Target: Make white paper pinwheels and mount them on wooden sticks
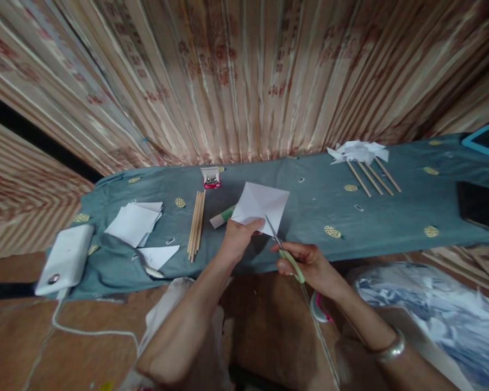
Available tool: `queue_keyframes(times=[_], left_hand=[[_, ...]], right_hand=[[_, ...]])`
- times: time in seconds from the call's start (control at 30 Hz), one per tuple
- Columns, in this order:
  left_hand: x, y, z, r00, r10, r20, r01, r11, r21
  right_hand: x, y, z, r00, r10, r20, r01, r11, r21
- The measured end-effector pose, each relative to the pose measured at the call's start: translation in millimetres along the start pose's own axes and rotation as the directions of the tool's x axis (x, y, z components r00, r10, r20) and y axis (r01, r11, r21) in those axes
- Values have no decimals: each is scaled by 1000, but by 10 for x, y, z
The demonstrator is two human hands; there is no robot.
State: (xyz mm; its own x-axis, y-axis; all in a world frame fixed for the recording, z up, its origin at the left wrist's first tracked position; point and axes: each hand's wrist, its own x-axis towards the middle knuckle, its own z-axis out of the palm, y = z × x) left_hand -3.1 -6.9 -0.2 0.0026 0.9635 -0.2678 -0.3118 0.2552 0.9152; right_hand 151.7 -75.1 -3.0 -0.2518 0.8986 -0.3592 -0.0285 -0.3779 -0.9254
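Note:
My left hand (pixel 237 239) pinches the lower edge of a creased white paper square (pixel 261 205) and holds it above the blue-green cloth (pixel 309 217). In my right hand (pixel 309 266) are green-handled scissors (pixel 287 252), fingers wrapped round the handles. The blades point up into the paper's lower edge. A green and white glue stick (pixel 222 217) lies just left of the paper.
A bundle of wooden sticks (pixel 196 224), a stack of white paper squares (pixel 134 222), a small red box of pins (pixel 211 178) and a white box (pixel 67 258) lie to the left. Paper pinwheels on sticks (pixel 364 163) and a dark phone (pixel 481 206) lie to the right.

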Motion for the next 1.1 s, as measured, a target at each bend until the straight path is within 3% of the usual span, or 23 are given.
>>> queue_keyframes(times=[1.1], left_hand=[[-12, -53, -18, 1000, 14, 18, -15, 999, 43]], right_hand=[[30, 37, -11, 999, -28, -22, 29, 1000, 11]])
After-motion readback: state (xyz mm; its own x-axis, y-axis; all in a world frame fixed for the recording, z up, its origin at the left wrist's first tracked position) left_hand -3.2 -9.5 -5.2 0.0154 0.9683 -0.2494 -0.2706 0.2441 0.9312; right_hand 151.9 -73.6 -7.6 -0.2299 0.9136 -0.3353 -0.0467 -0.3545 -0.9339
